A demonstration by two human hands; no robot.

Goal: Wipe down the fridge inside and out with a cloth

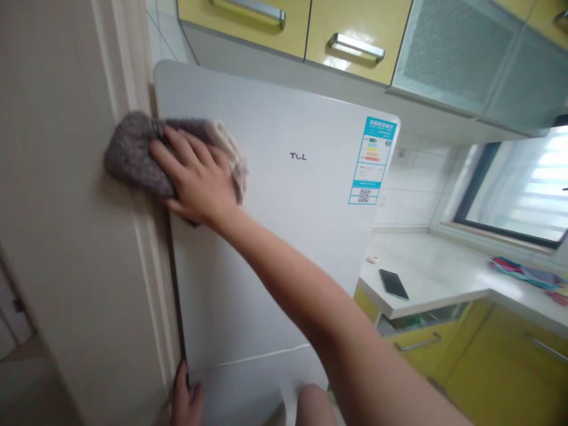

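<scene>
My right hand (199, 174) presses a thick grey-brown cloth (135, 157) against the upper left edge of a white refrigerator door (275, 236). Its fingers are bent over the cloth, which bunches out past the edge onto the door frame. A lighter, pale side of the cloth (231, 151) shows above my knuckles. Low at the same edge, my left hand (187, 397) has a finger and thumb about the door's side; the rest of it is cut off by the picture's bottom. The door carries a TCL logo and a blue energy label (371, 160).
A pale door frame (128, 236) stands close along the refrigerator's left side. Yellow cabinets (355, 35) hang above. To the right, a white counter (426, 260) bears a phone (393, 284), a small white object (373, 260) and colourful cloths (528, 273). A knee (316, 405) shows below.
</scene>
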